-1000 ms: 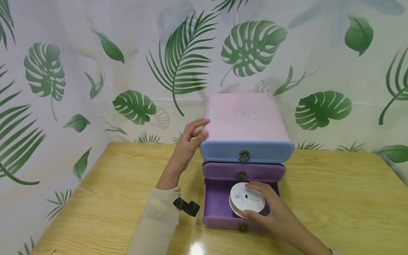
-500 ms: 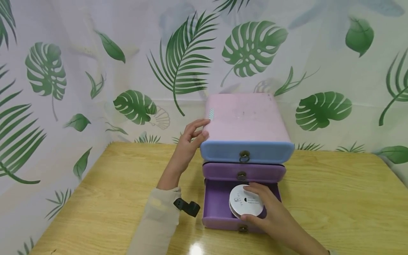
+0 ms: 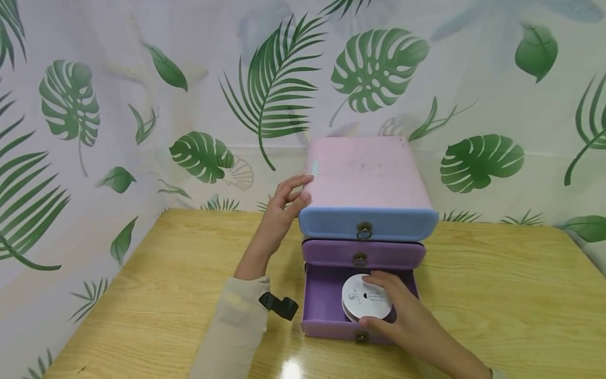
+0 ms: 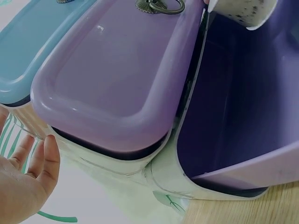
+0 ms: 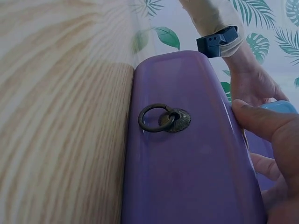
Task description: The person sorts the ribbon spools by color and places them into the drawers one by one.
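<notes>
A small drawer cabinet with a pink top (image 3: pixel 369 173) stands on the table, with a blue drawer front (image 3: pixel 326 223) above two purple ones. Its bottom drawer (image 3: pixel 322 295) is pulled out, showing a purple inside. Between thumb and fingers, my right hand (image 3: pixel 409 318) holds a white ribbon spool (image 3: pixel 355 300) over this drawer. The spool has printed text and a small centre hole; its speckled edge shows in the left wrist view. My left hand (image 3: pixel 279 216) rests its fingers on the cabinet's upper left side. In the right wrist view the drawer front (image 5: pixel 187 163) hides the spool.
Each drawer front carries a bronze ring pull (image 5: pixel 163 119). The wooden table (image 3: pixel 497 295) extends to both sides of the cabinet. Behind it hangs a leaf-printed cloth (image 3: pixel 284 79). A black strap device (image 3: pixel 279 305) sits on my left wrist.
The spool has sunk slightly lower into the bottom drawer and turned a little in my right hand. My left hand keeps its place on the cabinet.
</notes>
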Demonstrator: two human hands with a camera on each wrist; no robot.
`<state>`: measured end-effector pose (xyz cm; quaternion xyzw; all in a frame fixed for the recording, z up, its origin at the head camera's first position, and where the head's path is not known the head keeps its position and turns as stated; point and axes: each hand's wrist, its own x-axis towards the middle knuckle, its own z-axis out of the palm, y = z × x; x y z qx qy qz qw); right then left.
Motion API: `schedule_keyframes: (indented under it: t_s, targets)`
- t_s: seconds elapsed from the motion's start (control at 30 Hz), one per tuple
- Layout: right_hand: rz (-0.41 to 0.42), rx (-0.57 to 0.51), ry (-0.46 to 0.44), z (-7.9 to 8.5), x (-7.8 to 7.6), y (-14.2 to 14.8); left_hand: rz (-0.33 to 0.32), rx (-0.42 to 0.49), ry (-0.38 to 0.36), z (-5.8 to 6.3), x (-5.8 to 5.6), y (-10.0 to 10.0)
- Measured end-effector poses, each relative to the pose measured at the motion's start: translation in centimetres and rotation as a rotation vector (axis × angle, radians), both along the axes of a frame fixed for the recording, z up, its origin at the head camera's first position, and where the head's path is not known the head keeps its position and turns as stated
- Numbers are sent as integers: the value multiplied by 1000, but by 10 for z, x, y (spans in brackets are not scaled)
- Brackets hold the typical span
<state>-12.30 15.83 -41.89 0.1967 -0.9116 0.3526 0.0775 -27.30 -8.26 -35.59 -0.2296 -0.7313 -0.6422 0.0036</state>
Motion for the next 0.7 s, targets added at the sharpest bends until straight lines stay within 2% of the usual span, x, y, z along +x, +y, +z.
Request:
schedule_keyframes:
  t_s: [0.23, 0.47, 0.7]
  targets:
    - [10, -45, -26, 0, -1, 2, -15, 15, 2, 0, -1, 0]
    - [9, -93, 86, -3, 2, 7, -6, 14, -7, 2, -1, 1]
    - [41, -168, 16, -3, 17, 20, -4, 8, -6, 2, 0, 0]
